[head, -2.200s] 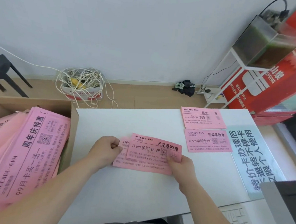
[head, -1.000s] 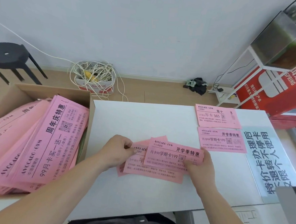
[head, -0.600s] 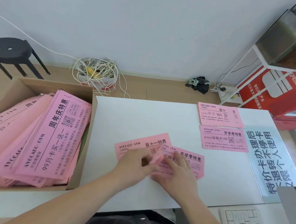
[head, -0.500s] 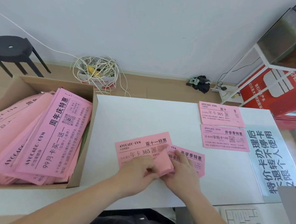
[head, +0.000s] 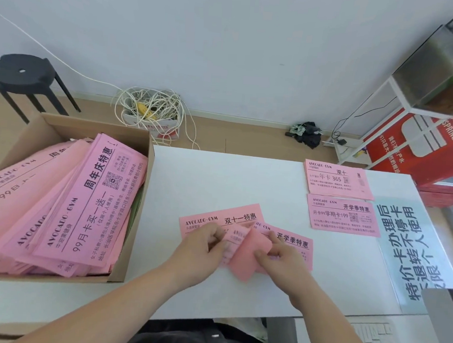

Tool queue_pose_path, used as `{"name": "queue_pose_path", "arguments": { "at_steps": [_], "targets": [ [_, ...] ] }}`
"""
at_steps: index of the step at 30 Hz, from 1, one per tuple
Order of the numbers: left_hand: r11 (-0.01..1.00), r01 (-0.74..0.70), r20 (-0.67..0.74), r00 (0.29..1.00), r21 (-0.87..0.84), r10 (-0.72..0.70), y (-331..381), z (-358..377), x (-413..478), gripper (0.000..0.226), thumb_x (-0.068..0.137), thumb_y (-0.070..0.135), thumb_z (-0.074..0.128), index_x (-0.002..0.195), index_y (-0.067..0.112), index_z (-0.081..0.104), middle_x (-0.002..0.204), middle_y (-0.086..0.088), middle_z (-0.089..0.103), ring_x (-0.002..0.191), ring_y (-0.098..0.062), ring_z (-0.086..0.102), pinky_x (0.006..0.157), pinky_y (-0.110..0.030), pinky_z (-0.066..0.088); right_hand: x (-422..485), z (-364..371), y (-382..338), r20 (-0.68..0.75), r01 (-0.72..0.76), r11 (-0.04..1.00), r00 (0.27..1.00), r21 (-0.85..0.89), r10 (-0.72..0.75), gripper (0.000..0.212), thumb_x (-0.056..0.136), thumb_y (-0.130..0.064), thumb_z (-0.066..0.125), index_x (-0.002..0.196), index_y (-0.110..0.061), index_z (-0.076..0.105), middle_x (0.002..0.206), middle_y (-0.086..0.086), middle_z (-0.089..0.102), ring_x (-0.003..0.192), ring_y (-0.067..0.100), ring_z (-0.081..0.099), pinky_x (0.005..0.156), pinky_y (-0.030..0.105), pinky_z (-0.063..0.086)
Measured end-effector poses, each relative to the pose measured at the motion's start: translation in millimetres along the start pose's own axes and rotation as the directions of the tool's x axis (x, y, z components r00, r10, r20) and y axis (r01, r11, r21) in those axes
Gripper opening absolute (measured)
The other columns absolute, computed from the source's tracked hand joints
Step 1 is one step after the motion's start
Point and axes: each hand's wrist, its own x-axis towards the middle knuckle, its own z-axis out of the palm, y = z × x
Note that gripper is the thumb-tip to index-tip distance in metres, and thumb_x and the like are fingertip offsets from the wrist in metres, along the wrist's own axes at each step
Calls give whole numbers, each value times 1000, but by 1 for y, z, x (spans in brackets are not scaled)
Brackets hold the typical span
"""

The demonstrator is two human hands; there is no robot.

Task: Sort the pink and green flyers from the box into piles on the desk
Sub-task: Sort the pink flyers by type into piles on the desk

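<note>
In the lower middle of the frame, both hands are working on a bent pink flyer (head: 251, 253) just above the white worktop (head: 219, 176). The left hand (head: 204, 243) is pinching the flyer's left edge with curled fingers (head: 217, 235) and thumb, while the right hand (head: 281, 258) is gripping its right side, its fingers (head: 264, 253) curled round the lifted, blank-backed part. The bent sheet is sitting between the two sets of fingers and touching both. Beneath it, two more pink flyers are lying flat and overlapping: the tilted flyer (head: 233, 216) is poking out above the left hand, and the right-hand flyer (head: 295, 240) is showing past the right hand's knuckles. Toward the upper right of the worktop, well apart from the hands, the far pink pile (head: 337, 179) and the near pink pile (head: 343, 215) are lying one below the other, beside a pale blue sign (head: 408, 245). At the left of the frame a cardboard box (head: 131, 245) is holding a slumped heap of large pink flyers (head: 83, 209).
</note>
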Motion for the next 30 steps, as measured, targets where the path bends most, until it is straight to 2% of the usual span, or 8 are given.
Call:
{"name": "queue_pose_path", "arguments": {
  "at_steps": [3,8,11,15,19,24,26,30],
  "targets": [
    [997,67,-176,982,-24,-70,-5,-16,5,13,96,14,66,87,20,61,81,4,72,72,-12,64,65,-22,50,2,1,2,-43,28,997,999,76,-25,34,95,-22,72,69,-9,55,158,-16,39,151,0,24,112,37,31],
    [984,177,-184,966,-33,-180,-10,-29,8,19,87,10,67,92,26,58,91,4,72,88,-17,71,76,-44,63,4,6,10,-80,54,991,996,124,-45,38,91,-30,76,84,4,61,157,-21,38,151,4,26,118,46,32],
    [993,116,-81,990,36,-113,-1,-21,6,15,87,16,75,93,27,66,97,10,69,84,-7,66,75,-22,55,4,7,11,-99,52,982,994,183,-35,42,88,-29,79,95,9,63,158,-19,40,150,1,29,116,42,33],
    [974,89,106,988,207,-113,8,-4,1,48,67,57,87,106,34,71,117,21,55,108,-1,57,92,-24,47,0,7,5,-75,26,971,997,238,-8,32,78,-26,90,63,-12,66,158,-8,43,149,-4,27,118,41,30],
    [969,46,17,998,243,-52,6,3,9,19,76,51,78,77,33,71,100,12,57,86,-4,62,80,-27,52,2,2,3,-64,-1,960,998,279,20,31,75,-21,92,57,-17,66,155,-5,48,145,-7,30,114,34,31],
    [963,107,-68,993,246,-93,0,-8,15,51,96,17,65,55,20,35,65,7,38,58,-11,36,53,-25,25,4,-4,8,-14,-25,954,999,300,30,7,90,-16,78,88,-11,73,136,-25,56,117,-15,52,101,30,41],
    [969,109,-72,993,221,-96,0,-9,18,55,96,16,66,51,20,35,64,8,36,55,-11,34,50,-22,23,2,-5,6,-36,-45,944,998,327,60,15,96,-11,66,108,-16,74,123,-14,69,111,6,65,96,35,49],
    [955,56,-110,994,290,-25,-7,-6,23,38,92,26,72,54,31,67,113,14,58,106,-17,53,86,-29,44,0,-14,0,-128,-75,906,982,417,140,15,82,-15,57,95,-6,59,90,1,64,82,22,52,75,37,37]
  ]
}}
